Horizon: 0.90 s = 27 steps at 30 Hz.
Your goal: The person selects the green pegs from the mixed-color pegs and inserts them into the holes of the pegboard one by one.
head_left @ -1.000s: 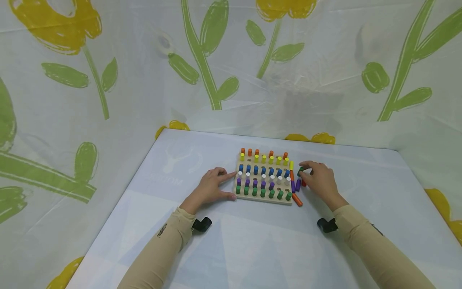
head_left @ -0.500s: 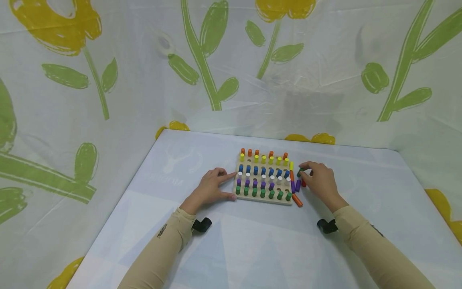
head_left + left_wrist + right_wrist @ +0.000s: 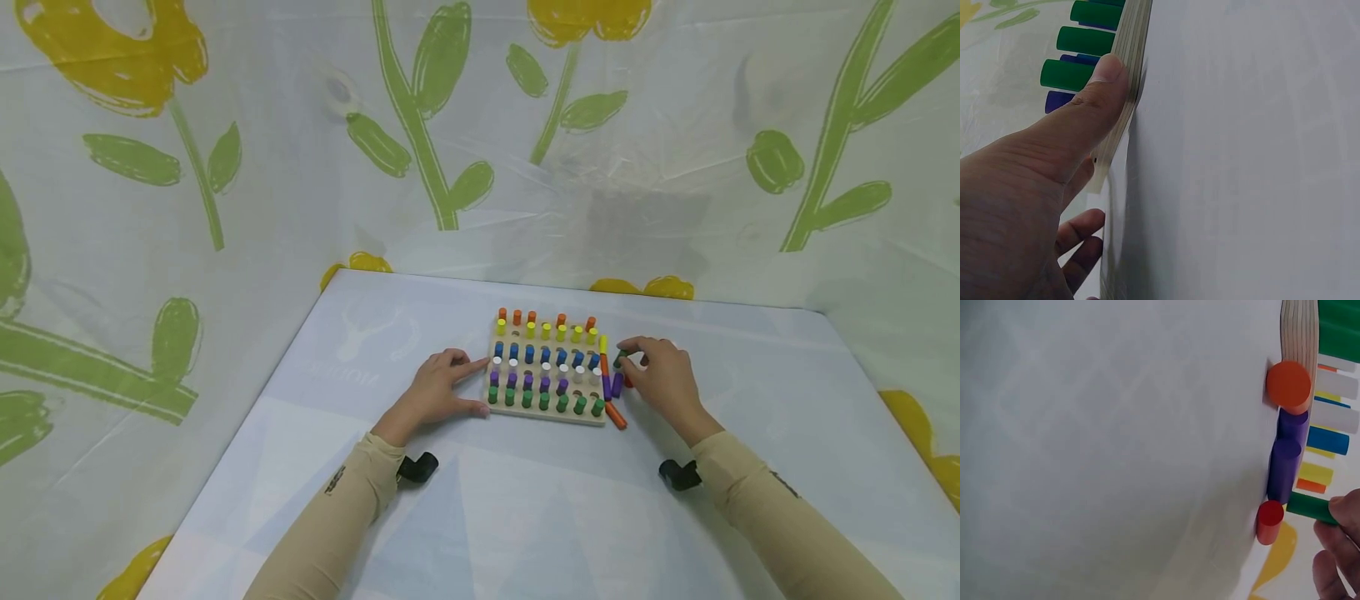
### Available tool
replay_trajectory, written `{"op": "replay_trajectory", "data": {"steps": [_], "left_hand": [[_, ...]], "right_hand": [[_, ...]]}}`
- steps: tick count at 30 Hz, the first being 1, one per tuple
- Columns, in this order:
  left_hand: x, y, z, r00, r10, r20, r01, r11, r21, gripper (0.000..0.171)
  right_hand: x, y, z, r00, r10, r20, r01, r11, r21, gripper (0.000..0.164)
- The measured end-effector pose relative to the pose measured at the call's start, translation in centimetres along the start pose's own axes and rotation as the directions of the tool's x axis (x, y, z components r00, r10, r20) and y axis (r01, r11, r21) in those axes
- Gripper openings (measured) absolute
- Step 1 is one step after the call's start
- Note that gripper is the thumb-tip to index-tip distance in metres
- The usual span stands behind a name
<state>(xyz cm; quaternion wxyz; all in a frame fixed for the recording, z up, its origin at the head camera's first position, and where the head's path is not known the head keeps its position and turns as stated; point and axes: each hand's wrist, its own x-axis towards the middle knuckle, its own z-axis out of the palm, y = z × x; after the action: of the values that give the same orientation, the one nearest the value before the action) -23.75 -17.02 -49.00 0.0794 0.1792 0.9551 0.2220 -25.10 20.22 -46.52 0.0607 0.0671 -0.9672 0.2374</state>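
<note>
A wooden pegboard [image 3: 551, 418] lies on the table, filled with rows of orange, yellow, blue, white, purple and green pegs. At its left side, my left hand [image 3: 431, 392] touches the board with the index finger on the left edge and the thumb near the front left corner. In the left wrist view that thumb [image 3: 1100, 84] presses the board's layered side [image 3: 1138, 37] beside green pegs. Just right of the board, my right hand [image 3: 667, 379] pinches a green peg [image 3: 1310, 507] between thumb and fingertips, above the loose pegs.
Loose pegs lie along the board's right side: a yellow peg [image 3: 603, 344], an orange peg [image 3: 616, 415], a purple peg [image 3: 1282, 472] and a red peg [image 3: 1267, 528] among them. Behind the white table [image 3: 510, 517] hangs a flower-patterned curtain [image 3: 285, 167].
</note>
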Motion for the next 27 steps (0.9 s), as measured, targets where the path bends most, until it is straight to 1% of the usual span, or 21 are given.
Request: {"op": "replay_trajectory", "data": {"steps": [10, 19, 27], "left_hand": [[0.1, -0.2, 0.1, 1.0, -0.003, -0.003, 0.003, 1.0, -0.006, 0.088], [-0.1, -0.1, 0.0, 1.0, 0.0, -0.007, -0.001, 1.0, -0.01, 0.088], [0.0, -0.1, 0.0, 1.0, 0.004, -0.003, -0.004, 1.0, -0.002, 0.089]], "right_hand": [[-0.5, -0.7, -0.2, 0.999, -0.03, -0.012, 0.03, 0.999, 0.011, 0.027], [-1.0, -0.8, 0.0, 0.999, -0.04, -0.015, 0.041, 0.999, 0.031, 0.028], [-1.3, -1.0, 0.2, 0.998, -0.049, -0.034, 0.051, 0.998, 0.044, 0.027]]}}
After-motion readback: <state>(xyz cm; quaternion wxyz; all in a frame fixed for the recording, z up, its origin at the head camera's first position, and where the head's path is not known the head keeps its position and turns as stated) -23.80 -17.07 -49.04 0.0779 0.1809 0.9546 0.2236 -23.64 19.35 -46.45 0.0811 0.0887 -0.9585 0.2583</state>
